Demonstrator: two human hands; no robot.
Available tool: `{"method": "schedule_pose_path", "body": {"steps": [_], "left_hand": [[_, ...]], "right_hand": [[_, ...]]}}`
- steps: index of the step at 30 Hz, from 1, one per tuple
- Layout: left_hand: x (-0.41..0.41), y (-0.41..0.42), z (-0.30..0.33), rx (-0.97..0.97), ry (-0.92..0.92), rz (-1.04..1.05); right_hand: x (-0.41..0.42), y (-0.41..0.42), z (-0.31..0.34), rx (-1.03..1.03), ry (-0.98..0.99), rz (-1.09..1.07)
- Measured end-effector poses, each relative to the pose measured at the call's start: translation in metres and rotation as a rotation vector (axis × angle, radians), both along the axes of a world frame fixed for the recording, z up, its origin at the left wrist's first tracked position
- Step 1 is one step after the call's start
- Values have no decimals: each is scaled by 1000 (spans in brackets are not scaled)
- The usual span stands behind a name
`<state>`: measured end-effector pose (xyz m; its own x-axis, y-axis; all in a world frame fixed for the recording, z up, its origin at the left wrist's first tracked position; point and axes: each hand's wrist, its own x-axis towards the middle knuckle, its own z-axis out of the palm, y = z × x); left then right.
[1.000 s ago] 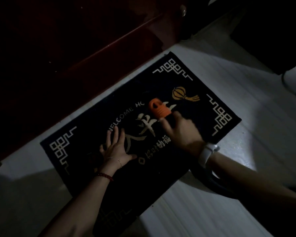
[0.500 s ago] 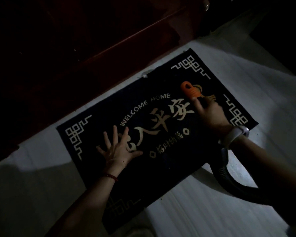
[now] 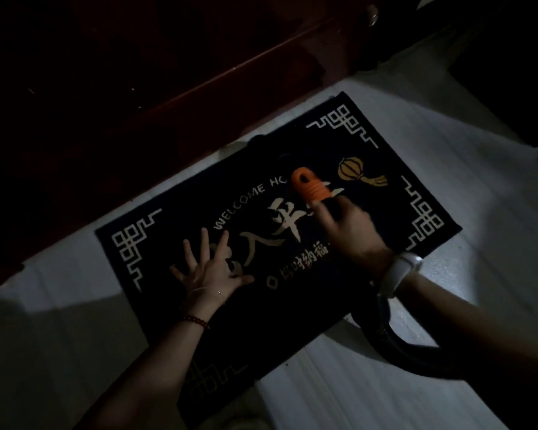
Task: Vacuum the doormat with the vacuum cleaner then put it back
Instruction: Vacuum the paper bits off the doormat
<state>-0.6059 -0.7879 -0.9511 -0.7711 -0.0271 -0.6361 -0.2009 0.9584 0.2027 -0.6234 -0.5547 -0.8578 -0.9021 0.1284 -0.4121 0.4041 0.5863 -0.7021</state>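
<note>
A black doormat (image 3: 395, 193) with pale lettering, corner patterns and a gold lantern lies slanted on the pale floor. My left hand (image 3: 208, 268) presses flat on its left half with fingers spread. My right hand (image 3: 348, 231) grips the vacuum cleaner's hose end, whose orange nozzle (image 3: 308, 184) touches the mat's middle, over the end of the "WELCOME HOME" lettering. The dark ribbed hose (image 3: 395, 346) curves from under my right wrist off to the lower right. The vacuum's body is out of view.
A dark red wooden door (image 3: 199, 72) runs along the mat's far edge, with a metal knob (image 3: 374, 17) at the top right. Pale floor (image 3: 370, 392) lies on the near side. The scene is very dim.
My right hand has drawn the orange nozzle back left from the lantern corner to the mat's middle. My left hand stays pressed on the mat.
</note>
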Motion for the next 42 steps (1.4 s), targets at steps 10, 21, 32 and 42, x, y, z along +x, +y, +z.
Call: {"method": "schedule_pose_path", "body": {"steps": [10, 21, 32, 42], "left_hand": [[-3, 6, 2, 19, -20, 58], [-2, 5, 2, 37, -17, 57], [-2, 3, -5, 19, -10, 41], [8, -12, -6, 153, 188, 74]], "right_hand": [[-12, 20, -5, -34, 15, -199], [11, -5, -10, 8, -3, 110], [-53, 54, -15, 256, 103, -423], [40, -76, -12, 271, 4, 516]]}}
